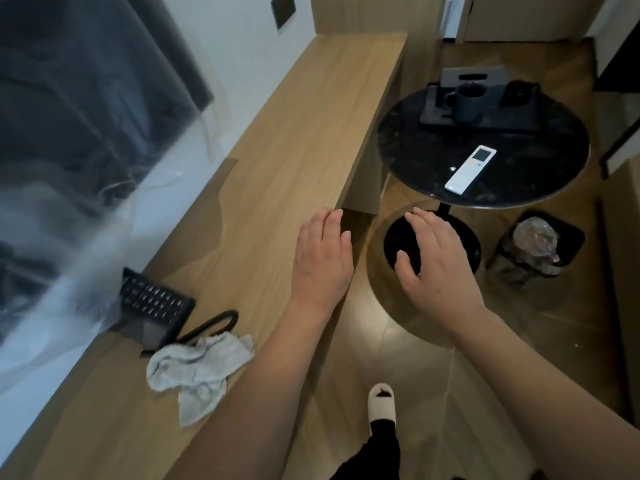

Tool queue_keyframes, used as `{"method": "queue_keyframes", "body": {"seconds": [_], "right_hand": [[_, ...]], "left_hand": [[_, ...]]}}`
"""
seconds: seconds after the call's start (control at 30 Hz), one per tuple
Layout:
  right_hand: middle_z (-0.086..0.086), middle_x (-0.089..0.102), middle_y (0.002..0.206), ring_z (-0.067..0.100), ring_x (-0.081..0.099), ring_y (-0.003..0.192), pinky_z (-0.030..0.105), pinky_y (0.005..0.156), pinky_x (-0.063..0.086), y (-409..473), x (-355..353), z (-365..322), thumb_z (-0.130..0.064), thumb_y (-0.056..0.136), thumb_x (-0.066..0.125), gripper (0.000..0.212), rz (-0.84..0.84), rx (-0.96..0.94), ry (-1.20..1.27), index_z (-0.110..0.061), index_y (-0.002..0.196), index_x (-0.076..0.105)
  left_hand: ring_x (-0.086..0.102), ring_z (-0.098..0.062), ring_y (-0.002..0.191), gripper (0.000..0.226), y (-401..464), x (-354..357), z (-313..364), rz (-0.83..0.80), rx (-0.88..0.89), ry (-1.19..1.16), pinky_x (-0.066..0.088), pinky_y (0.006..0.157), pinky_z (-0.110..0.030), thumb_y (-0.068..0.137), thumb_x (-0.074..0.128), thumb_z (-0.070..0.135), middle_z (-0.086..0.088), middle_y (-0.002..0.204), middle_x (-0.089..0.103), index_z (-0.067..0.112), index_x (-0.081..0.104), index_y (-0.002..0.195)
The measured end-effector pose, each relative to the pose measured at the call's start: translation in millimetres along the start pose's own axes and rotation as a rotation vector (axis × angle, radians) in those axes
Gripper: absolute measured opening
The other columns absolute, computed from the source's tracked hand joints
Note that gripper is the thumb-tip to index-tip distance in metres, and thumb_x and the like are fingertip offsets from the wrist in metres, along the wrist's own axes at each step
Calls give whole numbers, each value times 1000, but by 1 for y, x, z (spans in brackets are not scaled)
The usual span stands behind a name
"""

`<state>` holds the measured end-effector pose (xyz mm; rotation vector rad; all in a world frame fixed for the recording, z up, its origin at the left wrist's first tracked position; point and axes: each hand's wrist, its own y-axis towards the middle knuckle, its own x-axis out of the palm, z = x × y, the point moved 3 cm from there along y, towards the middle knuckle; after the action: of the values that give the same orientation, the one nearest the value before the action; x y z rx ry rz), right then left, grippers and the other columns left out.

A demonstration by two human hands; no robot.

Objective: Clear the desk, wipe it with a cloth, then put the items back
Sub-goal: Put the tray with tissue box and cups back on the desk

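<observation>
Over the desk's (311,109) front edge my left hand (320,261) hovers flat and empty, my right hand (434,258) loose and empty above the floor. The cloth (199,370) lies crumpled near the edge beside the phone (156,311) (its cord close by). The remote (470,169) and tray (485,116) wait on the round table (408,157). Returning them carelessly, I could knock the mug (467,102) over or drag the cloth off.

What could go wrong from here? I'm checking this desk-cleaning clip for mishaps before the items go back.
The white remote lies close to the round table's near rim; a careless reach might knock it to the floor. The mug stands loose on the dark tray, so lifting the tray unevenly could tip it. The cloth sits against a black cable and could drag it along.
</observation>
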<state>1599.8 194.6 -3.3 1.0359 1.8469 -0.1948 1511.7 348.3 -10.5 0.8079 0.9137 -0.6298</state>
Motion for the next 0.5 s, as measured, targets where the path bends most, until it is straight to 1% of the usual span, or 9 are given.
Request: {"method": "queue_keyframes", "body": {"seconds": [0.1, 0.2, 0.33, 0.5], "right_hand": [[10, 46, 148, 24, 38, 141, 46, 120, 28, 39, -4, 27, -18, 93, 61, 54, 43, 45, 21, -7, 144, 45], [12, 49, 145, 26, 42, 138, 47, 117, 32, 67, -8, 58, -18, 92, 61, 53, 61, 77, 13, -5, 142, 47], [15, 52, 142, 29, 45, 135, 49, 116, 34, 104, -8, 106, -15, 90, 64, 53, 87, 124, 30, -2, 139, 49], [14, 51, 144, 29, 44, 135, 50, 115, 34, 157, -16, 170, -15, 90, 64, 53, 34, 168, 65, -4, 140, 49]], "left_hand": [[47, -23, 132, 39, 49, 22, 15, -30, 4, -21, 42, 114, -40, 106, 44, 28, -7, 143, 51, 11, 50, 140], [47, -22, 132, 39, 82, 43, 34, -43, 18, -24, 41, 114, -37, 106, 46, 27, -7, 143, 51, 11, 51, 140], [48, -20, 132, 38, 122, 84, 52, -92, 46, -28, 44, 113, -42, 106, 45, 28, -5, 142, 52, 12, 52, 140], [47, -19, 133, 37, 173, 123, 83, -102, -17, -13, 43, 113, -43, 106, 46, 27, -4, 142, 51, 13, 52, 139]]}}
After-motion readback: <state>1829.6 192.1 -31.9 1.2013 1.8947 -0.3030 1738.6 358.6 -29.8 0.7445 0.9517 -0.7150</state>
